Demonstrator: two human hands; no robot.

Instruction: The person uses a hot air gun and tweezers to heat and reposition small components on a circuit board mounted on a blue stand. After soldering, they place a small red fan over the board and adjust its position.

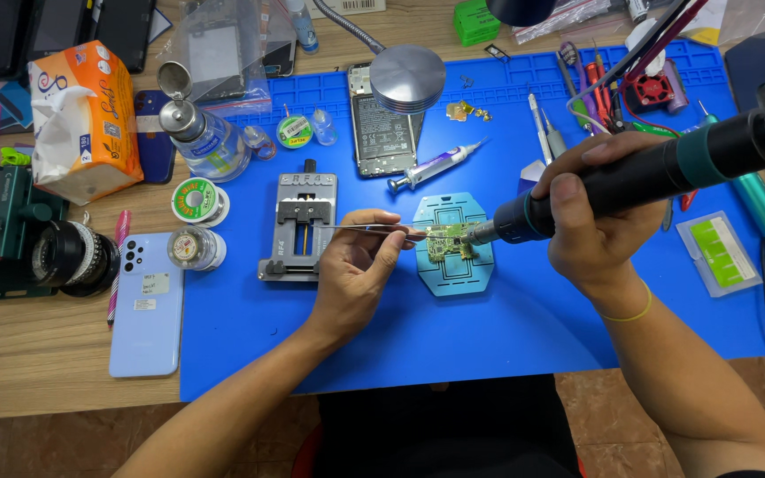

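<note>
A small green circuit board (446,242) lies on a light-blue hexagonal pad (453,274) on the blue work mat (382,345). My left hand (354,270) grips thin metal tweezers (356,228) whose tips reach the board's left edge. My right hand (597,212) holds a black hot-air handle with a teal band (657,173); its nozzle points at the board's right side.
A metal board holder (298,228) stands left of my left hand. A light-blue phone (147,305), solder spools (198,200), a glass bottle (204,134), a tissue box (86,115), an opened phone (382,128), a syringe (436,166) and hand tools (591,88) surround the mat.
</note>
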